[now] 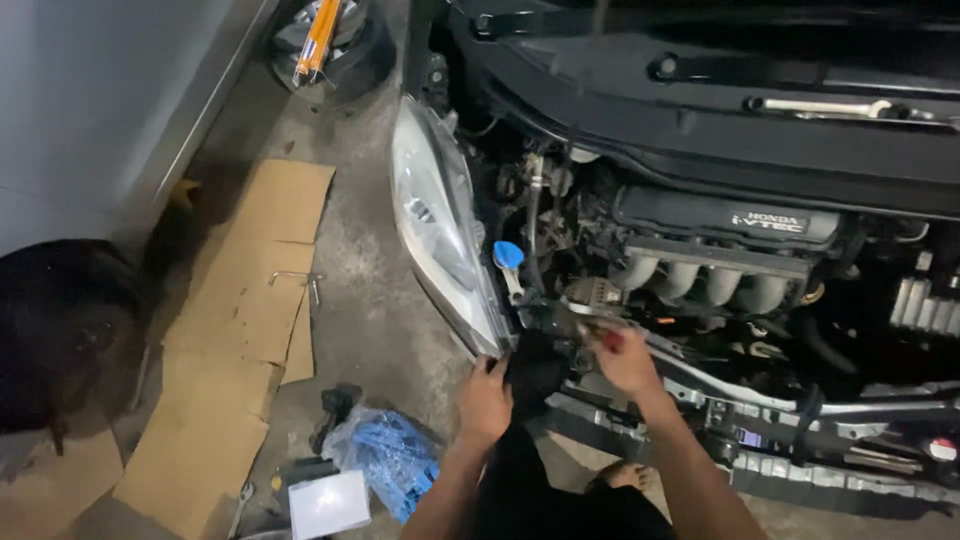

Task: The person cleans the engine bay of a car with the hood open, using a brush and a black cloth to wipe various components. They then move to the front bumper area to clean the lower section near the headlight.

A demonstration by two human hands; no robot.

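I look down into a car's open engine bay. My left hand grips a black part just below the headlight, at the car's front corner. My right hand is closed on a red-handled tool whose metal shaft points left toward the same black part. The tool's tip is hidden among the engine parts. A blue filler cap stands just above both hands.
Flattened cardboard lies on the concrete floor at left with a metal wrench on it. A blue plastic bag and a white box sit near my left arm. The bare front crossmember runs right. My bare foot is below.
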